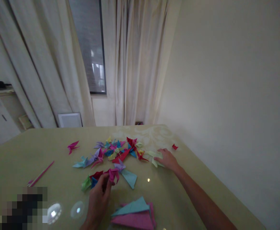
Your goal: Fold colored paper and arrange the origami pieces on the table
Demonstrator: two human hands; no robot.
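Note:
My left hand (98,195) is closed, its thumb and fingers pinching a magenta paper crane (113,175). Right beside those fingers lie a green paper crane (86,184), a blue one (93,182) and a dark red one (97,175). Farther right, my right hand (168,159) has its fingers closed on a pale green paper crane (155,159) at the tabletop. Between the hands, a light blue folded paper piece (129,178) and a lilac crane (120,165) rest on the table. Beyond them spreads a pile of several coloured cranes (120,156).
Large folded paper sheets (135,218), pink and turquoise, lie at the table's (65,188) near edge. A thin pink stick (41,174) is at left. Single cranes lie apart: magenta (73,147) and red (175,147). A wall (228,95) borders the right side; curtains (142,64) hang behind.

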